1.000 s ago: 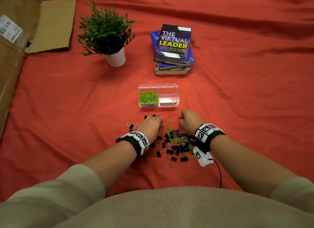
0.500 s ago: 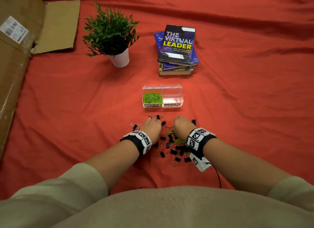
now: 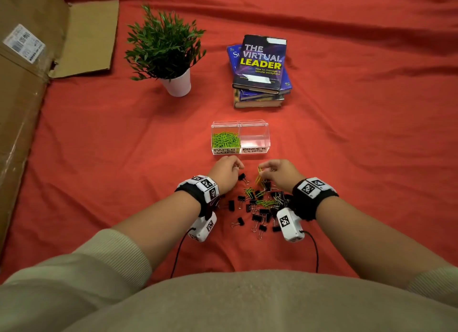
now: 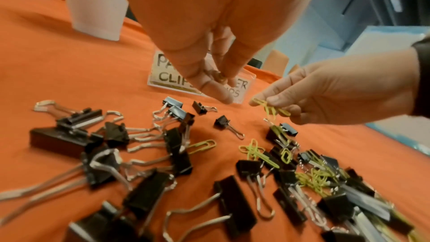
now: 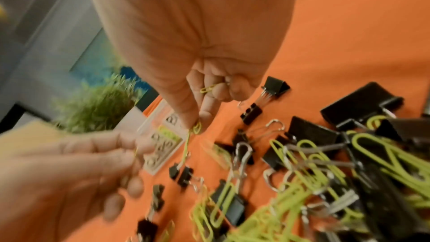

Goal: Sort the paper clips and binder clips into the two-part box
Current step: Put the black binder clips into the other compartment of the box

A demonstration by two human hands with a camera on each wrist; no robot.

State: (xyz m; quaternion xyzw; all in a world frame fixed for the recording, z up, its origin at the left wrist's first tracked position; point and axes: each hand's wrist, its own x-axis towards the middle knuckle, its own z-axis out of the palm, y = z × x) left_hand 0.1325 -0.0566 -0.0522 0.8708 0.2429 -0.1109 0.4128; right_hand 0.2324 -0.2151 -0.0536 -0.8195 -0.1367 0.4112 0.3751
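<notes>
The clear two-part box stands just beyond my hands. Its left part, labelled PAPER CLIPS, holds green paper clips; its right part, labelled BINDER CLIPS, shows nothing inside. A mixed pile of black binder clips and green paper clips lies between my wrists. My right hand pinches a dangling string of green paper clips above the pile, its lower end tangled with a small binder clip. My left hand has its fingertips pinched on a small, mostly hidden paper clip.
On the red cloth beyond the box sit a stack of books and a potted green plant in a white pot. A flattened cardboard box lies along the left edge. Cables trail from both wrist cameras.
Both hands have lifted off the pile and moved forward toward the box. The right hand has raised a string of green paper clips.
</notes>
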